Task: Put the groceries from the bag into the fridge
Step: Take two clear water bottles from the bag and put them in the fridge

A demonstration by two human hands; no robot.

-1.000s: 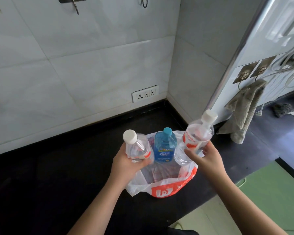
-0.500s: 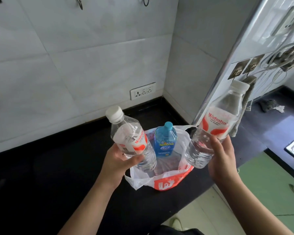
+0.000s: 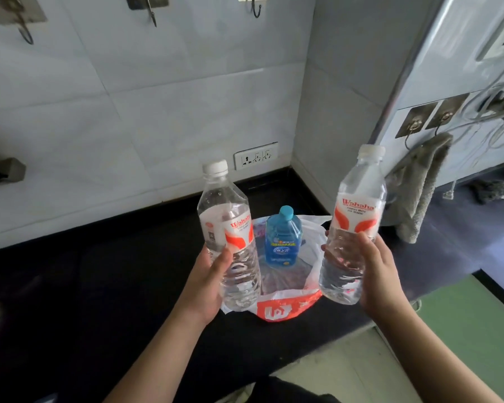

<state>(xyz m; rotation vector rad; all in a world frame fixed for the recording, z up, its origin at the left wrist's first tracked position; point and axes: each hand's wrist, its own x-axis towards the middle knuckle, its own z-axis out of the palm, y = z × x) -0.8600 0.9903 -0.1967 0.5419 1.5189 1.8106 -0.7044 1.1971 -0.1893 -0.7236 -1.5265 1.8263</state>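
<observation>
My left hand grips the lower half of a clear water bottle with a white cap and a red and white label, held upright above the counter. My right hand holds a second, matching water bottle upright, slightly tilted right. Between them a white and orange plastic bag lies open on the black counter. A small blue bottle with a blue cap stands upright inside the bag. The pale fridge rises at the right.
A wall socket sits low on the tiled wall behind the bag. A grey towel hangs from hooks on the fridge side, close to the right bottle. Cables dangle at the upper right. A green floor mat lies at the lower right.
Both hands have lifted their water bottles up out of the bag and apart, and turned them more upright. The blue bottle stays in the bag.
</observation>
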